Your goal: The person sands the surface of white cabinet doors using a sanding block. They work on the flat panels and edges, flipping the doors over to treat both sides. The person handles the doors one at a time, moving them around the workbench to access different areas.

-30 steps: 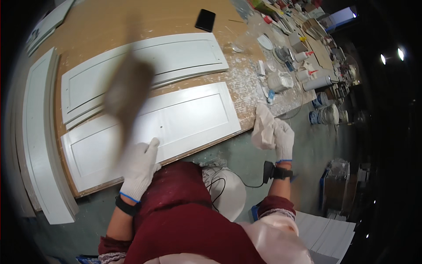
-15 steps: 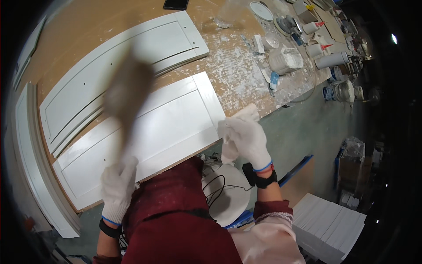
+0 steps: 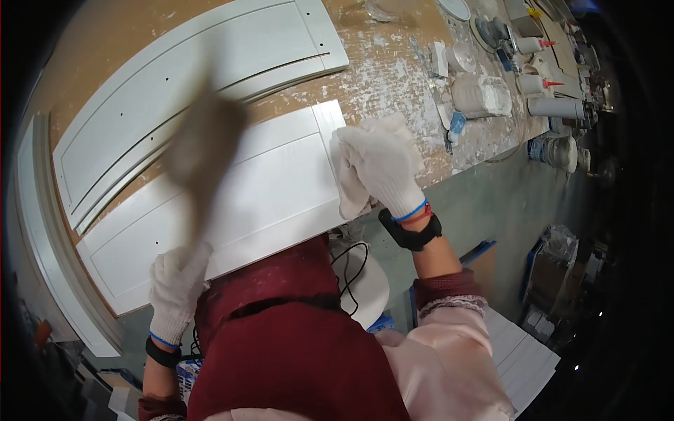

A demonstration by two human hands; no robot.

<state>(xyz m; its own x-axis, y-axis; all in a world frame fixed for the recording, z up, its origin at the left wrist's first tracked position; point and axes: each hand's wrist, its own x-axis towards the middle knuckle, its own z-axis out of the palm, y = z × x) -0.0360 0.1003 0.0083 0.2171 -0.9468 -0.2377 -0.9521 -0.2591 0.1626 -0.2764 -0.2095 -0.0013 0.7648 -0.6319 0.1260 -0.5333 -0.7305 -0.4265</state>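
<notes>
A white framed panel [image 3: 274, 186], like a cabinet door, lies along the near edge of the workbench. My left hand [image 3: 175, 291], in a white knit glove, is closed at its near edge towards the left, fingers curled against the panel. My right hand [image 3: 382, 165], gloved the same way, grips a pale cloth [image 3: 351, 200] at the panel's right end. Cloth folds show beyond and below the fingers. A second white panel [image 3: 203, 63] with small holes and a slot lies just behind. A blurred brown smear covers part of both panels and the left fingertips.
More long white panels [image 3: 60, 238] stand at the left. On the paint-spotted workbench [image 3: 379, 77], to the right, are a plastic tub [image 3: 481, 97], a sander [image 3: 488, 31] and glue bottles [image 3: 535, 84]. A white round lid or bucket [image 3: 368, 284] with a black cable is below the bench edge.
My right hand has moved with the cloth farther away and slightly left, onto the panel's right end. My left hand stays at the near edge. The whole view has shifted a little.
</notes>
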